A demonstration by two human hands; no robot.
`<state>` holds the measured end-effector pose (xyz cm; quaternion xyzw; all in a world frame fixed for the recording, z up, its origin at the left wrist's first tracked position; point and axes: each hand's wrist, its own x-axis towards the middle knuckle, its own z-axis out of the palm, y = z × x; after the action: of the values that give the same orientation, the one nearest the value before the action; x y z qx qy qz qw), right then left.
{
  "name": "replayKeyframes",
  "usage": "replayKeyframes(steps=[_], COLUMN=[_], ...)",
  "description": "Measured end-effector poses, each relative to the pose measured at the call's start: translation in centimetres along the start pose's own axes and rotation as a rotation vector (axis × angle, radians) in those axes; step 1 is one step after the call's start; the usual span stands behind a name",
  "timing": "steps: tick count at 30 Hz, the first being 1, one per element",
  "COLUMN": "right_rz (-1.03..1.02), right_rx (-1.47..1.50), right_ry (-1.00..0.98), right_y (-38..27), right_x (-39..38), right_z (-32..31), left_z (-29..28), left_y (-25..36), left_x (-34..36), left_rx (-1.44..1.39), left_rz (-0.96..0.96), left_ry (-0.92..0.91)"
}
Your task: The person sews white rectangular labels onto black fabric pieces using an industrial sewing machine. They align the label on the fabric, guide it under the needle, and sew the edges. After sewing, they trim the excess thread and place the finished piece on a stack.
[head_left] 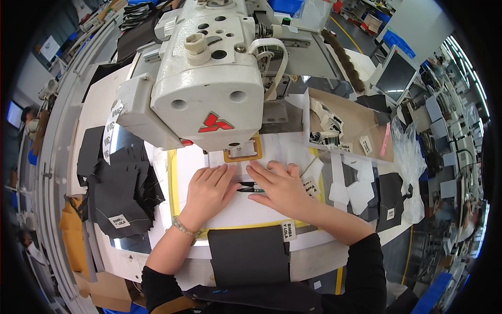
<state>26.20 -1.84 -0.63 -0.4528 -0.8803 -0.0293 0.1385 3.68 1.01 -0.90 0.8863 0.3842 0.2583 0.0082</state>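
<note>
Below the sewing machine's head (209,104), my left hand (210,189) lies flat on the white sheet (188,157), fingers together and stretched toward the yellow clamp frame (227,156). Opposite it, my right hand (282,189) presses its index fingertip down near the frame, the other fingers bent. Thread snips (247,187) with dark blades reach out from under my right palm toward my left thumb; their handle is mostly hidden. A pale piece shows inside the frame. Nearest me, a dark fabric piece (250,256) with a white label (288,231) hangs over the table's front edge.
Dark fabric pieces (123,191) are piled at left. At right stand a cardboard box (355,123) of labels, another dark fabric piece (390,196) and a clear plastic bag (410,172). Yellow tape (173,183) edges the white sheet. A monitor (395,76) stands behind, right.
</note>
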Motion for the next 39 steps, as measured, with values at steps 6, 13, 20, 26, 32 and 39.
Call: replayKeyframes(steps=[6, 13, 20, 26, 32, 39], right_rz=[-0.006, 0.001, 0.031, 0.024, 0.024, 0.02], right_rx=[-0.031, -0.058, -0.021, 0.015, 0.018, 0.004], right_ry=[0.065, 0.039, 0.076, 0.037, 0.065, 0.049], right_y=[-0.6, -0.7, -0.6, -0.6, -0.7, -0.8], right_x=[0.2, 0.2, -0.1, 0.2, 0.2, 0.2], right_z=[0.0, -0.1, 1.2, 0.9, 1.2, 1.1], left_z=[-0.4, -0.5, 0.1, 1.2, 1.9, 2.0], left_y=[0.8, 1.6, 2.2, 1.6, 1.2, 0.8], left_x=[0.1, 0.7, 1.3, 2.7, 2.9, 3.3], left_rx=[-0.062, -0.028, -0.075, -0.057, -0.103, -0.091], left_rz=[0.077, 0.127, 0.094, 0.084, 0.063, 0.094], left_ry=[0.09, 0.101, -0.032, -0.063, -0.067, -0.049])
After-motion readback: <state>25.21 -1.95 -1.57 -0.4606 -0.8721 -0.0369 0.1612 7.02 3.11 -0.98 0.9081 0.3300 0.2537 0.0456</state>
